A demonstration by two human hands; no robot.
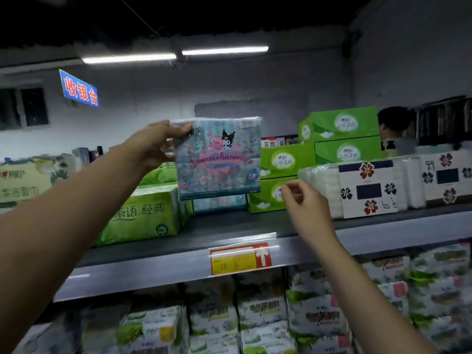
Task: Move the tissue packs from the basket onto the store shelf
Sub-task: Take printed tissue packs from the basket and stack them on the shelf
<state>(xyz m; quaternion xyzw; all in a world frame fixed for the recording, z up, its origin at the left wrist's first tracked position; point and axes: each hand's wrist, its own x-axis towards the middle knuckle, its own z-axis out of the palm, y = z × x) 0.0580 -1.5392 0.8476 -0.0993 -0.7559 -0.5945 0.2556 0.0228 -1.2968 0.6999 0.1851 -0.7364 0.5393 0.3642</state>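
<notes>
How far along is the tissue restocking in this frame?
Done: a matching blue pack sits on the shelf. In hand: the left hand grips a cartoon-print pack above it; the right hand holds nothing. Left: setting it down; the basket is out of view, so remaining packs are unknown.

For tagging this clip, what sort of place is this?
Probably a small shop: a shelf stacked with tissue packs, a price tag on its edge, a blue cashier sign.
</notes>
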